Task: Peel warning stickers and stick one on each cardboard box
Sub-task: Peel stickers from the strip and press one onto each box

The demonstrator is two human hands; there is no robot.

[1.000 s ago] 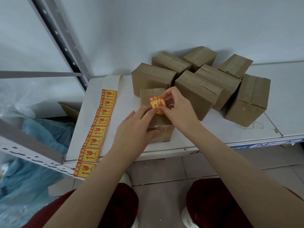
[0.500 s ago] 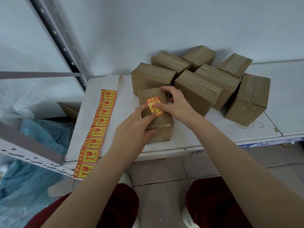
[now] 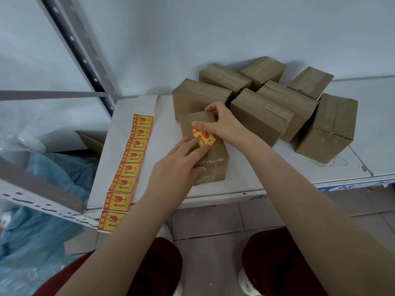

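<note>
White shelf (image 3: 245, 186), sticker (image 3: 203, 137) on box (image 3: 214, 162), between left hand (image 3: 177, 165) and right hand (image 3: 223, 122).

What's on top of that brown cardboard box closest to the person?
A yellow-and-red warning sticker lies on the brown cardboard box. The left hand touches the sticker's near edge; the right hand holds the box's far edge. Both hands cover parts of the top.

1. A plain pale wall (image 3: 213, 28) stood at the back.
2. The table (image 3: 245, 185) was white and flat.
3. The floor (image 3: 209, 221) had big pale tiles.
4. A grey metal rack post (image 3: 79, 50) with holes rose on the left.
5. A blue plastic bag (image 3: 53, 174) lay low on the left.
</note>
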